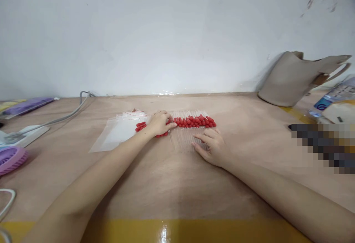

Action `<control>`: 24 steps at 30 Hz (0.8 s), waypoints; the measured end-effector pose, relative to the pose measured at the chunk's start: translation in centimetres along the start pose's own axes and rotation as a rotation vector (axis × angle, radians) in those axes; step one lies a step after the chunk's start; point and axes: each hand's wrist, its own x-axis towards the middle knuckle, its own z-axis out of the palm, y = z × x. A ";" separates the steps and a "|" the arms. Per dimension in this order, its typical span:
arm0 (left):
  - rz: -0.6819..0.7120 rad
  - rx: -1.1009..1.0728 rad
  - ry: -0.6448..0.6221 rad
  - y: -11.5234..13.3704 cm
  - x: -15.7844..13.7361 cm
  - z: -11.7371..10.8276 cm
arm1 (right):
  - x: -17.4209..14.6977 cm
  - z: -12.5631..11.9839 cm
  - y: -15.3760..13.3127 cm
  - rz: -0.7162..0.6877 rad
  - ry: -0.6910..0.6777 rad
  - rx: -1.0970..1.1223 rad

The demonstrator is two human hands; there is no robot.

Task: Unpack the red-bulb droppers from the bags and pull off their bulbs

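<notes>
Across the middle of the table lies a row of clear thin tubes with red bulb ends (196,121), which look like droppers. The red bulbs sit side by side, and clear tubes (181,139) stretch both toward me and toward the wall. My left hand (161,122) rests palm down over the left end of the row, its thumb apart from the fingers, hiding some bulbs. Close to the near tubes, my right hand (212,147) has its thumb and fingers apart and nothing visible between them. A few more red bulbs (141,126) show left of my left hand.
Under the left wrist area lies a clear plastic bag (111,135). A grey cable (66,117), a purple fan (12,159) and a purple packet (30,105) are at left. A beige bag (291,80) and a bottle (338,93) stand at right, near the wall.
</notes>
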 end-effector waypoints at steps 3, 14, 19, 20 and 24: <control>-0.001 -0.015 -0.007 0.0 0.4 0.2 | 0.0 0.0 0.0 -0.005 -0.006 -0.008; -0.018 -0.123 0.325 0.2 -4.4 -1.4 | 0.1 -0.1 0.1 -0.001 0.107 0.067; 0.275 -0.144 0.258 1.3 -8.5 -1.6 | 0.5 -0.7 0.0 -0.108 0.106 -0.032; 0.308 -0.148 0.245 1.5 -8.9 -1.5 | 0.5 -0.7 0.1 -0.139 0.069 -0.054; 0.381 -0.178 0.232 1.9 -9.4 -0.9 | 0.4 -0.5 0.3 -0.193 -0.087 -0.073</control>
